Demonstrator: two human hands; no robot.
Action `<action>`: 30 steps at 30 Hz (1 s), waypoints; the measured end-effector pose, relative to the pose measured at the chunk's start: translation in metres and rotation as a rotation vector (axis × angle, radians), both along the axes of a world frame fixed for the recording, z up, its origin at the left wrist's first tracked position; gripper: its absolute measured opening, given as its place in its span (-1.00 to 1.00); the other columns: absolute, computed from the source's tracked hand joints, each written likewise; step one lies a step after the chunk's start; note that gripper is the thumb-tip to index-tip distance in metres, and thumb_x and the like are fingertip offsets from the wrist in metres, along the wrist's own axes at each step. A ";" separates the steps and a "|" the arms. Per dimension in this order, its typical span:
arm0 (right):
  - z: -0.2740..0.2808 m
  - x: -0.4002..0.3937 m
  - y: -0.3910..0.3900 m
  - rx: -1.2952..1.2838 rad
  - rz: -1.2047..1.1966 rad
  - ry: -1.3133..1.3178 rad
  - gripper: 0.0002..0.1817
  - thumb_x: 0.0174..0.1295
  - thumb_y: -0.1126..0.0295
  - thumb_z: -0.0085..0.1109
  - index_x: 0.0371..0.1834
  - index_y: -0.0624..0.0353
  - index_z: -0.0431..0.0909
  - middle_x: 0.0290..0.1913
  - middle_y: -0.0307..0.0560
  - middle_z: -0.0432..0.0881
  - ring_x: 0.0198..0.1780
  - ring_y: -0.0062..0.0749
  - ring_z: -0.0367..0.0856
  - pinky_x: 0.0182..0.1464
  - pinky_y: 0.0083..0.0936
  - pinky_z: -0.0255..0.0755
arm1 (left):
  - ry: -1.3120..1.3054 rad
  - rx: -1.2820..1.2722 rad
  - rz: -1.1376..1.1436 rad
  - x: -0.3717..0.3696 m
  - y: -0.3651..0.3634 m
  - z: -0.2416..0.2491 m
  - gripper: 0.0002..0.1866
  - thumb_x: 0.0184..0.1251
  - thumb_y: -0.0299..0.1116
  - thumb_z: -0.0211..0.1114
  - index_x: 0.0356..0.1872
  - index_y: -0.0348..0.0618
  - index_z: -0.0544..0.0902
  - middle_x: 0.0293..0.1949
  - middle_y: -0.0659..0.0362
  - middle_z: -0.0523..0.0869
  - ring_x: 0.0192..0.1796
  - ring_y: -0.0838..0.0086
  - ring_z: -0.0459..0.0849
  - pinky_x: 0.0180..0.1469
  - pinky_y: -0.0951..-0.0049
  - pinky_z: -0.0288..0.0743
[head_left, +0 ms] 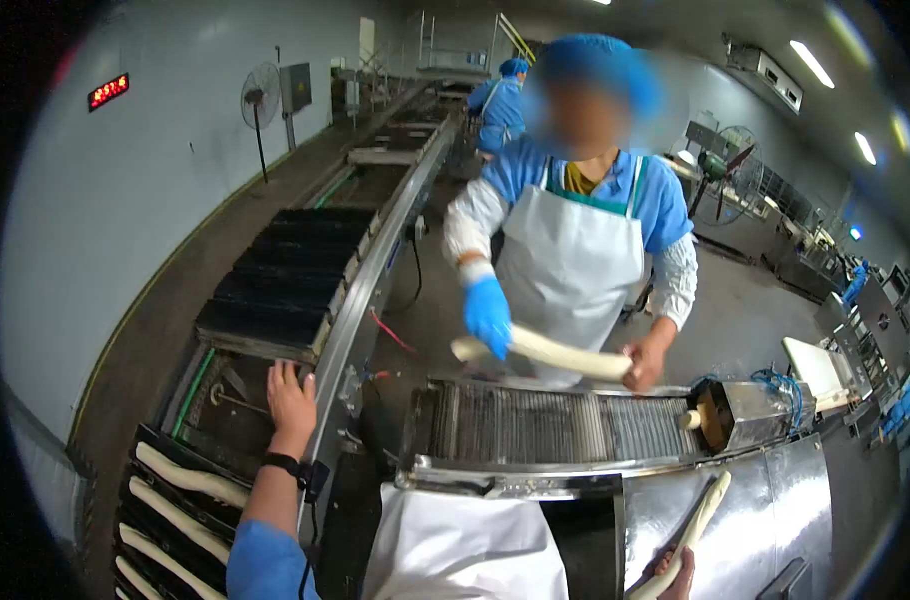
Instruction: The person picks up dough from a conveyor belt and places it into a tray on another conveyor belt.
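Observation:
My left hand (293, 400), with a dark band on the wrist, reaches over the conveyor. Its fingers are stretched out, with the tips right at the near edge of a set of dark baking pans (272, 275). My right hand (682, 575), partly cut off by the bottom edge, is closed around the lower part of a long pale dough rope (705, 510). That rope lies slanted over the steel table (775, 500). Beside my left forearm, another pan set holds several dough strips (180, 505), one per trough.
Across the slatted belt (565, 425), a co-worker in a white apron (572, 265) holds a dough rope (565, 355) in both hands. A dough end (690, 420) shows at the machine outlet (740, 415). The conveyor's metal rail (375, 270) runs away from me; another person (500, 105) stands farther back.

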State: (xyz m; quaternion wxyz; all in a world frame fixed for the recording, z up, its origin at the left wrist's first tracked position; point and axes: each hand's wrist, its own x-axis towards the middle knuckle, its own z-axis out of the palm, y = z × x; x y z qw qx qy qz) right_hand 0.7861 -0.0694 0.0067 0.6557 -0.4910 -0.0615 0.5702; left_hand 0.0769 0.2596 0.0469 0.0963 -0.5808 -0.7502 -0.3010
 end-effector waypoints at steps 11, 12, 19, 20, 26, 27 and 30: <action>-0.029 0.021 0.016 -0.117 -0.055 -0.171 -0.50 0.44 -0.11 0.11 -0.09 0.18 0.61 -0.37 -0.27 0.60 -0.34 -0.46 0.56 -0.22 -0.44 0.55 | -0.145 -0.449 0.484 0.016 -0.004 0.019 -0.03 0.56 0.20 0.05 0.60 -0.48 -0.01 0.66 -0.15 -0.05 0.71 0.04 -0.16 0.63 -0.11 -0.08; -0.032 0.021 0.018 -0.123 -0.038 -0.176 -0.50 0.44 -0.11 0.11 -0.09 0.18 0.61 -0.37 -0.27 0.60 -0.34 -0.46 0.56 -0.22 -0.44 0.55 | -0.151 -0.456 0.500 0.014 -0.005 0.015 -0.03 0.56 0.20 0.05 0.60 -0.48 -0.01 0.66 -0.15 -0.05 0.71 0.04 -0.16 0.63 -0.11 -0.08; -0.017 -0.031 0.065 -0.011 -0.181 -0.371 -0.64 0.40 0.07 0.17 -0.02 0.14 0.44 -0.36 -0.12 0.51 -0.46 -0.42 0.52 -0.42 -0.50 0.54 | -0.466 -0.335 0.581 0.007 -0.012 0.022 0.18 0.43 0.27 0.20 0.57 -0.60 -0.17 0.63 -0.35 -0.13 0.69 -0.07 -0.17 0.66 -0.01 -0.09; 0.016 -0.064 0.087 0.011 -0.084 -0.382 -0.64 0.41 0.10 0.14 -0.03 0.17 0.40 -0.39 -0.11 0.49 -0.49 -0.41 0.52 -0.43 -0.50 0.53 | -0.451 -0.341 0.586 0.006 -0.014 0.019 0.18 0.43 0.27 0.21 0.57 -0.61 -0.17 0.63 -0.35 -0.12 0.69 -0.08 -0.15 0.66 0.01 -0.07; 0.192 -0.212 0.184 0.237 0.484 -0.438 -0.52 0.30 0.25 0.13 0.18 0.37 0.41 -0.28 -0.03 0.50 -0.43 -0.37 0.53 -0.41 -0.47 0.51 | -0.419 -0.317 0.582 0.016 -0.027 0.019 0.18 0.42 0.25 0.23 0.55 -0.64 -0.15 0.61 -0.38 -0.08 0.67 -0.09 -0.06 0.64 0.03 0.02; 0.222 -0.236 0.195 0.275 0.591 -0.374 -0.48 0.29 0.28 0.13 0.24 0.36 0.39 -0.25 -0.01 0.53 -0.41 -0.37 0.57 -0.36 -0.46 0.56 | -0.428 -0.306 0.592 0.014 -0.027 0.018 0.18 0.42 0.24 0.24 0.55 -0.65 -0.15 0.60 -0.40 -0.07 0.67 -0.10 -0.03 0.63 0.05 0.04; 0.264 -0.295 0.247 0.531 0.983 -0.056 -0.35 0.32 0.23 0.14 0.41 0.35 0.30 -0.03 0.11 0.63 -0.22 -0.31 0.69 -0.15 -0.41 0.68 | -0.399 -0.275 0.595 0.004 -0.022 0.003 0.17 0.41 0.23 0.25 0.55 -0.66 -0.13 0.59 -0.42 -0.07 0.64 -0.10 0.06 0.62 0.07 0.10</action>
